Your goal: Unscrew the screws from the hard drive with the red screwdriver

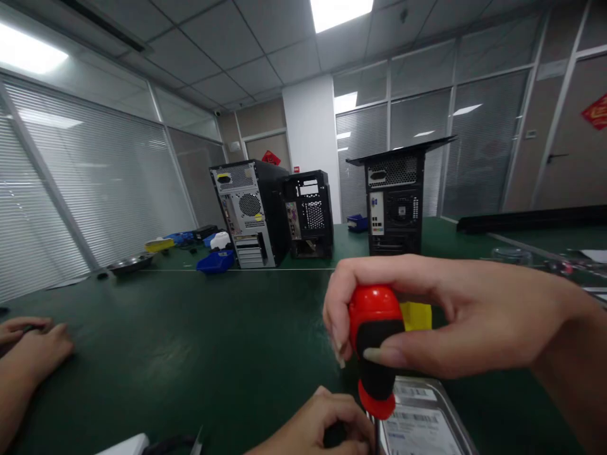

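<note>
In the head view, my right hand is wrapped around the red and black handle of a screwdriver. The tool points downward, and its shaft runs along the left edge of a silver hard drive with white labels. Low in the picture, my left hand has its fingers curled beside the shaft and the drive's left edge. Its fingertips are partly hidden, so what they hold cannot be made out. A yellow object shows behind my right hand. The tip of the screwdriver is out of sight.
Black computer cases stand farther back on the green table, another case to the right. Another person's hands rest at the left. Blue bins and a metal bowl lie behind. A white object is near the front edge.
</note>
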`<state>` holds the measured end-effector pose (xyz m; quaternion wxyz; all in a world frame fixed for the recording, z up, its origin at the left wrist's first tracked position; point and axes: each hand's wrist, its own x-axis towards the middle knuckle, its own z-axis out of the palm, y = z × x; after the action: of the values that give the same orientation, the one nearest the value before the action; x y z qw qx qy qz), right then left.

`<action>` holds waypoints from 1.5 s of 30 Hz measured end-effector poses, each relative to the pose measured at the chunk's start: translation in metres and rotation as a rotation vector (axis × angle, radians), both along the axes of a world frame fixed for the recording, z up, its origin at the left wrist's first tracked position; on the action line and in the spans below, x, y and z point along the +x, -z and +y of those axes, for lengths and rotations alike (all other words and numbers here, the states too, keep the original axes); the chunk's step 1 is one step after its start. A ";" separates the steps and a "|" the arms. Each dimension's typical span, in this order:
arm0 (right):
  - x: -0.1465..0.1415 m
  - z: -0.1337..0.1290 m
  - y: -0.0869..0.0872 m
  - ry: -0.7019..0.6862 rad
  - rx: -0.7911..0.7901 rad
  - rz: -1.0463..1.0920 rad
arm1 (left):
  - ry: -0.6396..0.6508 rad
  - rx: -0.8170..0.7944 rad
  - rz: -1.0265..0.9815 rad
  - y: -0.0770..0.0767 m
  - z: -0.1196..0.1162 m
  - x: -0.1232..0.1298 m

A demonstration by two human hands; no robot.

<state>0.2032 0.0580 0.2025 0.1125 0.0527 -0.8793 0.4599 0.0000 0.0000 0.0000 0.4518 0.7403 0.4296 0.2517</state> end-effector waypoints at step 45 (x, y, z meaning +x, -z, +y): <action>-0.002 -0.007 0.002 0.399 0.535 0.047 | -0.022 0.024 -0.075 -0.002 0.003 0.008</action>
<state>0.2016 0.0505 0.2005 0.2026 -0.0823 -0.9590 0.1801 0.0079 0.0025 0.0020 0.4557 0.7310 0.4175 0.2893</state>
